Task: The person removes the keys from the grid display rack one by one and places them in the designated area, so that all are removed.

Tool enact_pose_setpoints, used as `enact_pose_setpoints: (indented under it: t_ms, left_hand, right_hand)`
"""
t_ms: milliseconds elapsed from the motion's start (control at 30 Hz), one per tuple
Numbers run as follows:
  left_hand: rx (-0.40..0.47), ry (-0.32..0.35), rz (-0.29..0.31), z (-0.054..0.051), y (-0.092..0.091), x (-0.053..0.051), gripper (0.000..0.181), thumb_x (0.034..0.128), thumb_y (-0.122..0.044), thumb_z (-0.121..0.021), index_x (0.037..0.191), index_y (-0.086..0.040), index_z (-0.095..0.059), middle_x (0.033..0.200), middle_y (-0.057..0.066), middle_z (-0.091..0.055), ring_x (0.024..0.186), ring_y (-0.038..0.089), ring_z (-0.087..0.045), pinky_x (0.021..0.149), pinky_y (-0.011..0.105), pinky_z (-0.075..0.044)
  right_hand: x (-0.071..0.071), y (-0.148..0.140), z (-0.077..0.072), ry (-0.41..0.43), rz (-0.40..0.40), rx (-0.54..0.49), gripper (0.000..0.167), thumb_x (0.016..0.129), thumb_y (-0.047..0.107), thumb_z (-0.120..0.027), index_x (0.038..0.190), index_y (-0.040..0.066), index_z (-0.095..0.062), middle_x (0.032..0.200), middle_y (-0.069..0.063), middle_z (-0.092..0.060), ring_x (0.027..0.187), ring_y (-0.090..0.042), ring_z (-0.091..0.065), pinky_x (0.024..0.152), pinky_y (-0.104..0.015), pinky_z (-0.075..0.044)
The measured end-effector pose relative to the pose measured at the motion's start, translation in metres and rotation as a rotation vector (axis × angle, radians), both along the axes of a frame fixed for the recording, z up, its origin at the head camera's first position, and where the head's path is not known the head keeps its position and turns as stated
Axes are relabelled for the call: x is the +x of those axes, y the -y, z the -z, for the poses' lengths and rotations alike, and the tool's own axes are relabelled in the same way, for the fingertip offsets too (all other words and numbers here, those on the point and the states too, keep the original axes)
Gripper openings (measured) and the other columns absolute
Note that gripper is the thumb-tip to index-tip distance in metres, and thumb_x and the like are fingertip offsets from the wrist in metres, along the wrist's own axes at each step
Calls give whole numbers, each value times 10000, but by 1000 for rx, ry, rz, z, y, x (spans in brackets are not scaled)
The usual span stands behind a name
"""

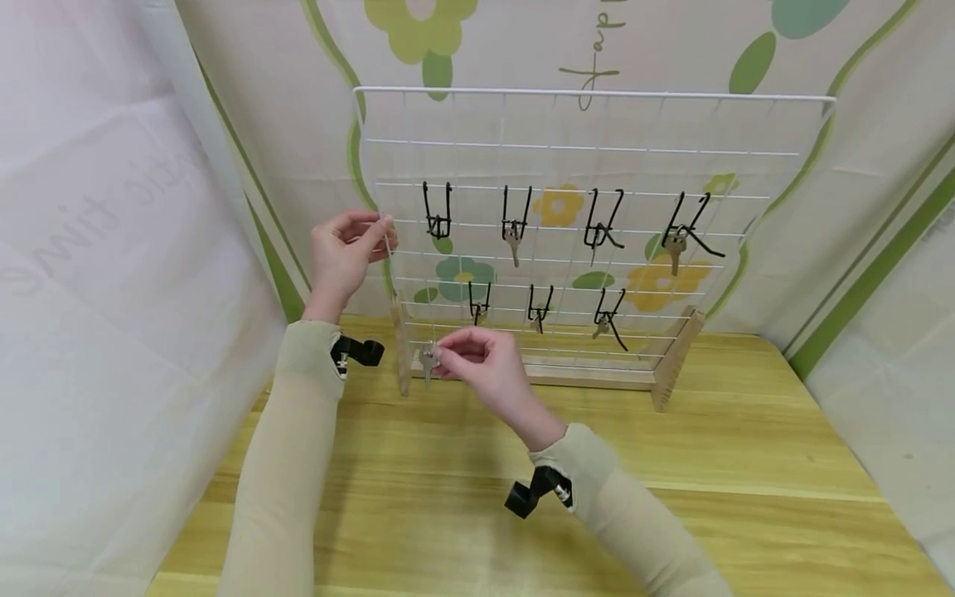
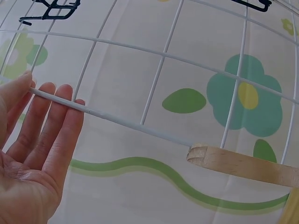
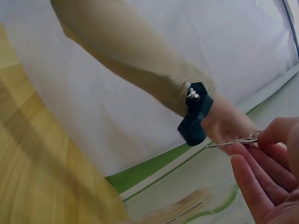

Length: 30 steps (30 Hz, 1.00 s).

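A white wire grid rack (image 1: 594, 94) stands upright in wooden feet. My left hand (image 1: 346, 255) pinches its left edge wire between thumb and fingers; in the left wrist view the left hand (image 2: 39, 144) has its fingertips along that frame wire (image 2: 117, 120). Low at the rack's left side, my right hand (image 1: 488, 373) pinches a small silver key (image 1: 428, 365) by its ring, blade hanging down. The right wrist view shows the key (image 3: 233, 142) at the thumb and fingertips of the right hand (image 3: 271, 172).
Black double hooks line the grid in two rows, with keys such as one on the upper row (image 1: 512, 240) and another at the right (image 1: 676, 249). The wooden table (image 1: 418, 514) lies in front. Printed fabric (image 1: 261, 99) surrounds the rack.
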<state>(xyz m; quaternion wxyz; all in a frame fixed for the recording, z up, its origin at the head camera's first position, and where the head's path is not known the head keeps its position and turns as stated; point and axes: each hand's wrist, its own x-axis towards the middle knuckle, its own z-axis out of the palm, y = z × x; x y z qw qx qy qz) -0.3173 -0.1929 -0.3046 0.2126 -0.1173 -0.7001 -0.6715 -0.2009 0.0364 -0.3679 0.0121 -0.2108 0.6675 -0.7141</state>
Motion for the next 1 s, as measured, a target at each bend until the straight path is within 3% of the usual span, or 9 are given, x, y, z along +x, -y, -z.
enact_pose_setpoints:
  t_ms: [200, 467, 600, 767, 1000]
  left_hand:
    - [25, 1, 20, 0, 0, 0, 257, 914, -256, -794, 1025, -29, -740, 922, 135, -749, 790, 215, -735, 740, 303, -622]
    - [40, 9, 33, -1, 0, 0, 257, 913, -247, -797, 1031, -28, -735, 935, 143, -745, 794, 219, -737, 746, 313, -622]
    - [48, 7, 34, -1, 0, 0, 255, 911, -244, -799, 1028, -27, -735, 940, 147, -745, 792, 220, -740, 749, 318, -621]
    - [54, 4, 36, 0, -1, 0, 251, 911, -238, -800, 1024, -23, -738, 934, 145, -745, 786, 217, -741, 747, 316, -622]
    - [49, -2, 35, 1, -1, 0, 250, 913, -238, -795, 1025, -22, -737, 932, 142, -744, 783, 219, -741, 744, 312, -621]
  right_hand:
    - [-6, 3, 48, 155, 2, 11, 108, 935, -4, -737, 1019, -71, -720, 945, -168, -748, 769, -247, -744, 722, -407, -636]
    - [-18, 16, 121, 273, 42, 52, 107, 936, -39, -709, 1008, -120, -706, 906, -205, -743, 727, -236, -741, 727, -413, -635]
    - [-21, 23, 147, 357, 63, 70, 98, 932, -29, -720, 1003, -96, -714, 886, -179, -746, 731, -233, -738, 714, -382, -635]
    - [-24, 31, 163, 436, 89, 50, 105, 915, -57, -728, 1012, -93, -706, 869, -177, -742, 716, -228, -732, 679, -348, -635]
    - [-25, 39, 163, 399, 124, 162, 144, 891, -63, -731, 1027, -103, -705, 840, -134, -742, 703, -224, -730, 632, -310, -626]
